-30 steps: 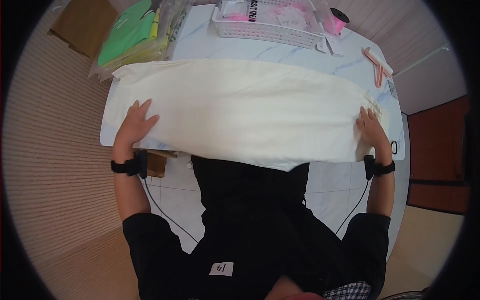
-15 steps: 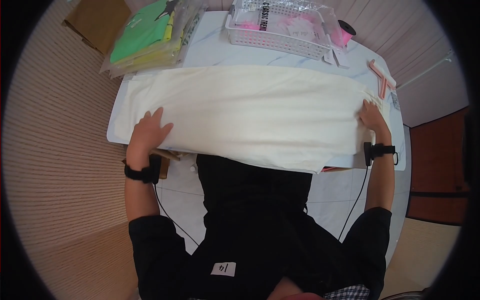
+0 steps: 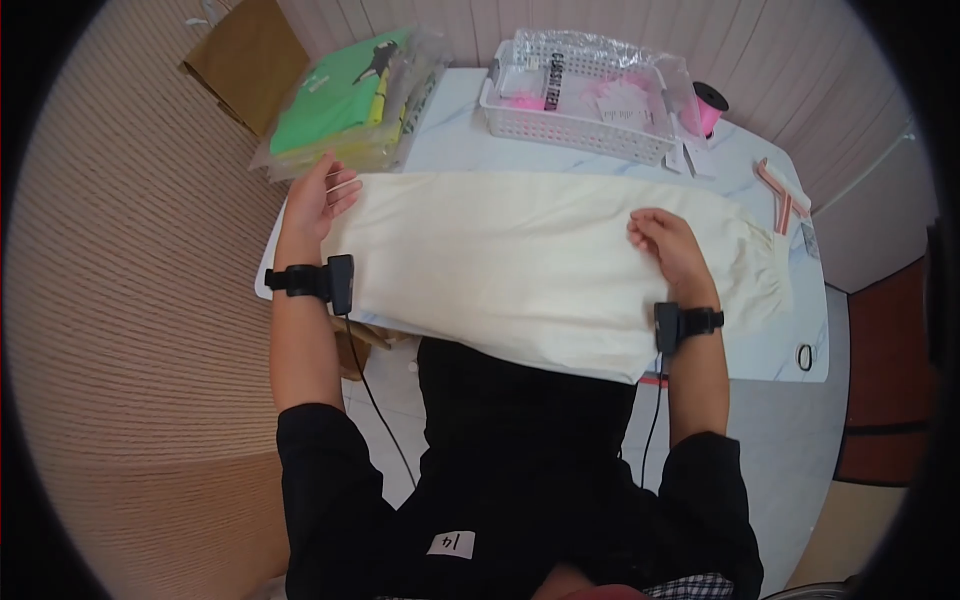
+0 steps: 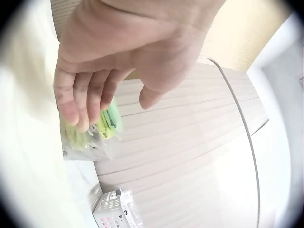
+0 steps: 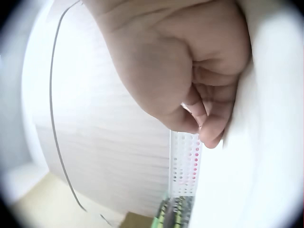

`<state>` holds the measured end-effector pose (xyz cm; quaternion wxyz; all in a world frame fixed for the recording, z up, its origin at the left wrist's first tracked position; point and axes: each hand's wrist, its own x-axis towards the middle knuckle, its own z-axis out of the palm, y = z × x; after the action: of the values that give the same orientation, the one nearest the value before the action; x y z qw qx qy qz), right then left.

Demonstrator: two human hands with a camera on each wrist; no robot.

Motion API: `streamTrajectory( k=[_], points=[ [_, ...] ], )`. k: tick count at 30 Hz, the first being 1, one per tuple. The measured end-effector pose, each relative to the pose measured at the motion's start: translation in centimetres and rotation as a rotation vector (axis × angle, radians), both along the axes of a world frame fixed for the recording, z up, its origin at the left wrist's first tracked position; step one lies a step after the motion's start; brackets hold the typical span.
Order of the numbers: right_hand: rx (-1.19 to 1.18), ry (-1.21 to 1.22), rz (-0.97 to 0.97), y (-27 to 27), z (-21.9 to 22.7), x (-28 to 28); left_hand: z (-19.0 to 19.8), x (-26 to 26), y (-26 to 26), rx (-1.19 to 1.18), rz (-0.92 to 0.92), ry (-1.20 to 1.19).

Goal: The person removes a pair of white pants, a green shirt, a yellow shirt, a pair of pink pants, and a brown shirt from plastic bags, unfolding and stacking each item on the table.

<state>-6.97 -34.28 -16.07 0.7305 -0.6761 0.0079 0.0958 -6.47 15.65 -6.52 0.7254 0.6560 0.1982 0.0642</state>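
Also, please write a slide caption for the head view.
Left hand and right hand at a cream cloth on a table, basket and bagged clothes beyond.

Both bare forearms, left (image 3: 308, 355) and right (image 3: 700, 390), reach forward, well apart. The left grip (image 3: 318, 202), farther ahead, has its palm turned inward, four fingers together and softly bent, thumb spread away. The right grip (image 3: 672, 248) curls loosely, its thumb tip close to the bent fingers.
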Motion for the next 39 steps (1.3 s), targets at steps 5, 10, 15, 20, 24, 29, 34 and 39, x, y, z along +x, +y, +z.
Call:
streamTrajectory(
  k=[5, 10, 15, 20, 24, 29, 34, 39],
  points=[
    [0.162, 0.019, -0.026, -0.5, 0.9, -1.0, -0.4, 4.9, 0.0, -0.132, 0.113, 0.04],
    [0.146, 0.034, -0.028, -0.6, 0.9, -0.7, -3.1, 9.2, 2.1, -0.36, 0.164, -0.065],
    [0.139, 0.034, -0.035, -0.7, 0.8, -0.7, -4.0, 7.1, 0.5, -0.403, 0.023, -0.278],
    [0.142, 0.038, -0.022, -0.4, 1.1, -0.8, -4.2, 1.0, -4.5, -0.631, 0.093, -0.129],
    [0.116, 0.032, -0.028, -0.3, 1.4, -0.8, -5.9, 2.5, -3.7, -0.729, 0.309, -0.148],
    [0.123, 0.021, -0.031, -0.5, 1.0, -0.9, -8.4, 4.0, 0.1, -0.728, 0.24, -0.13],
    [0.132, 0.025, -0.025, -0.6, 1.0, -0.7, -2.6, -1.2, -4.2, -0.548, 0.204, -0.395],
    [0.121, 0.025, -0.027, -0.5, 1.0, -0.8, 1.7, -5.2, -5.8, -0.458, 0.037, -0.686]
  ],
)
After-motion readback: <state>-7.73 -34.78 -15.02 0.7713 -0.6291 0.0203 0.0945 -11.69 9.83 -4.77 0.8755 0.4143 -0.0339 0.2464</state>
